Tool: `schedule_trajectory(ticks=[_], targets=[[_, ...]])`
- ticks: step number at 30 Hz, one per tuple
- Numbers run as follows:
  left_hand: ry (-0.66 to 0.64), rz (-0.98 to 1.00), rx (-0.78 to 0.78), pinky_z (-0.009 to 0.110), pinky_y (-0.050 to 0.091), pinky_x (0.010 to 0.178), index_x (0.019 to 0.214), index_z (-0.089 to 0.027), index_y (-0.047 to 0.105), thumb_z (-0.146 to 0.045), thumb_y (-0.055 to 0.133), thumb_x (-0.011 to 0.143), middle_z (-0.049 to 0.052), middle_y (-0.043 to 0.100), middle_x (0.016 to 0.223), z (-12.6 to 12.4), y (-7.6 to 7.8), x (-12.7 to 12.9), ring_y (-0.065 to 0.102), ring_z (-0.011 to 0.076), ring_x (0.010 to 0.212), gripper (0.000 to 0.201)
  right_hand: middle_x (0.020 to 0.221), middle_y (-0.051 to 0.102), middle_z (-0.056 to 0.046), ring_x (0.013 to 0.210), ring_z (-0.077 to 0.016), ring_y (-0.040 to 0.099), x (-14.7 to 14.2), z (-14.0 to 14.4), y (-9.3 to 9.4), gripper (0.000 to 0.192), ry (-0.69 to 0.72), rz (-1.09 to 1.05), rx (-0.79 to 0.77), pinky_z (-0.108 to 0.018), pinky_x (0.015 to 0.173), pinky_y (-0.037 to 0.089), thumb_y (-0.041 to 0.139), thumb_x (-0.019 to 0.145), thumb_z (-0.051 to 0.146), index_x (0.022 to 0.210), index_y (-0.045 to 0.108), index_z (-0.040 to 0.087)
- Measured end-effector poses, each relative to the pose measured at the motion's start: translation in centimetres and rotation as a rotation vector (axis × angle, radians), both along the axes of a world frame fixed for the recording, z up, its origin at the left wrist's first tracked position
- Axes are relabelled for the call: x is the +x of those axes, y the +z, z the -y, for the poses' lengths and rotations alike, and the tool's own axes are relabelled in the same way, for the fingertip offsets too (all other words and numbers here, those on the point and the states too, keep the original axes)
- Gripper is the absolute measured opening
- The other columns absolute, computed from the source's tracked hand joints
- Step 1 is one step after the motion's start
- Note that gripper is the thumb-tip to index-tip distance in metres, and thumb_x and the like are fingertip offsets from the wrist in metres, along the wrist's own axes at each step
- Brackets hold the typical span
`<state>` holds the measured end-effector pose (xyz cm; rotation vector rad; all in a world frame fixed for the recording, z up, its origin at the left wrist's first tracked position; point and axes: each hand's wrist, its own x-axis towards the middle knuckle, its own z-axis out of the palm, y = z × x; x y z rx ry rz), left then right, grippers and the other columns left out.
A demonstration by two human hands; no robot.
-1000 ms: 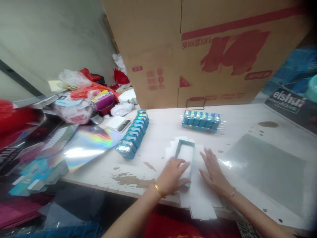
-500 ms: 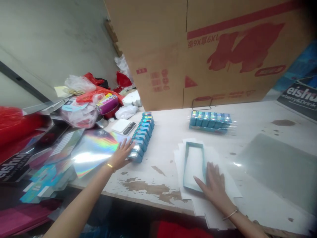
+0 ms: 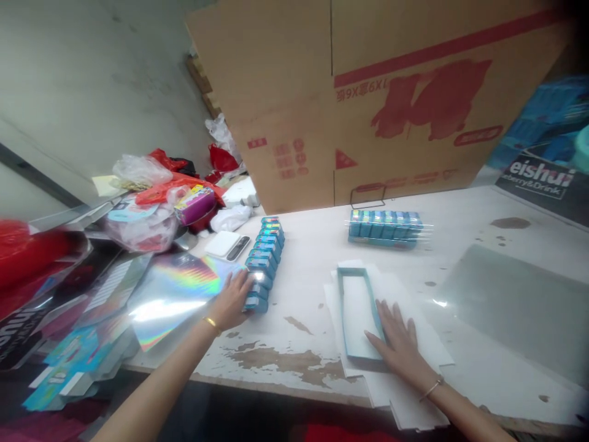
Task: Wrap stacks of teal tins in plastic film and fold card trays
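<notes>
My left hand (image 3: 234,298) reaches to the near end of a row of small blue boxes (image 3: 267,248) and its fingers wrap around the nearest ones. My right hand (image 3: 398,341) lies flat, fingers spread, on a stack of white card sheets (image 3: 405,307), touching the right wall of an open teal tray box (image 3: 356,313) that sits on the sheets. A second pack of blue boxes (image 3: 385,228) lies farther back, near a big carton.
A large cardboard carton (image 3: 377,104) stands at the back of the white, chipped table (image 3: 294,350). A holographic sheet (image 3: 175,288) and a clutter of bags lie on the left. A clear plastic sheet (image 3: 519,307) lies on the right.
My left hand left the teal tray box and moved left to the row of blue boxes, closing on the near end. My right hand stayed beside the tray.
</notes>
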<state>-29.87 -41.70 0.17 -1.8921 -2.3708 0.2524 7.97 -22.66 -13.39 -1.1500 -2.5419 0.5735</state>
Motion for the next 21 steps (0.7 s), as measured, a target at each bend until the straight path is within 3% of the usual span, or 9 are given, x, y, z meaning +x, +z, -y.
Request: schedule_trajectory(ticks=[3, 6, 9, 12, 17, 21], targets=[[-0.028, 0.031, 0.027, 0.05, 0.022, 0.109, 0.145, -0.013, 0.019, -0.044, 0.067, 0.061, 0.019, 0.04, 0.134, -0.3, 0.7, 0.2, 0.034, 0.0352, 0.126, 0.101, 0.154, 0.019, -0.008, 0.142, -0.0307, 0.005, -0.1, -0.1, 0.2, 0.069, 0.012, 0.02, 0.0, -0.062, 0.11, 0.009, 0.029, 0.091, 0.052, 0.15, 0.007, 0.023], [-0.026, 0.062, -0.029, 0.046, 0.032, 0.101, 0.146, -0.013, 0.018, -0.051, 0.069, 0.054, 0.019, 0.039, 0.134, -1.6, 1.6, -0.3, 0.039, 0.0353, 0.119, 0.111, 0.154, 0.019, -0.007, 0.142, -0.0302, 0.004, -0.1, -0.1, 0.5, 0.069, 0.033, 0.038, -0.016, -0.062, 0.111, 0.008, 0.03, 0.091, 0.053, 0.149, 0.008, 0.023], [0.009, 0.051, -0.069, 0.044, 0.034, 0.095, 0.147, -0.017, 0.018, -0.054, 0.069, 0.053, 0.017, 0.041, 0.133, -2.5, 2.0, -0.5, 0.041, 0.035, 0.114, 0.113, 0.154, 0.017, -0.007, 0.142, -0.0296, 0.003, -0.1, -0.1, 0.7, 0.069, 0.051, 0.054, -0.029, -0.062, 0.11, 0.007, 0.031, 0.09, 0.051, 0.149, 0.011, 0.022], [0.095, 0.027, -0.039, 0.042, 0.035, 0.09, 0.145, -0.019, 0.023, -0.056, 0.069, 0.054, 0.014, 0.05, 0.119, -2.5, 2.0, 0.5, 0.045, 0.0326, 0.106, 0.109, 0.154, 0.018, -0.006, 0.142, -0.0295, 0.004, -0.2, -0.1, 0.7, 0.067, 0.063, 0.048, -0.013, -0.063, 0.11, 0.007, 0.031, 0.09, 0.047, 0.149, 0.012, 0.022], [0.214, 0.107, 0.249, 0.044, 0.037, 0.09, 0.145, -0.02, 0.019, -0.061, 0.066, 0.062, 0.012, 0.051, 0.117, -1.7, 3.7, 4.5, 0.048, 0.0319, 0.105, 0.103, 0.153, 0.021, -0.007, 0.142, -0.0305, 0.006, -0.4, 0.0, 0.7, 0.065, 0.075, 0.035, 0.022, -0.065, 0.108, 0.007, 0.033, 0.089, 0.035, 0.149, 0.012, 0.025], [0.135, 0.324, 0.498, 0.047, 0.032, 0.102, 0.145, -0.025, 0.01, -0.061, 0.066, 0.065, 0.011, 0.04, 0.135, -4.3, 5.9, 9.3, 0.041, 0.0328, 0.122, 0.104, 0.153, 0.021, -0.009, 0.142, -0.0317, 0.006, -0.6, 0.0, 1.5, 0.072, 0.08, 0.039, 0.034, -0.067, 0.107, 0.008, 0.036, 0.084, 0.023, 0.149, 0.008, 0.022]])
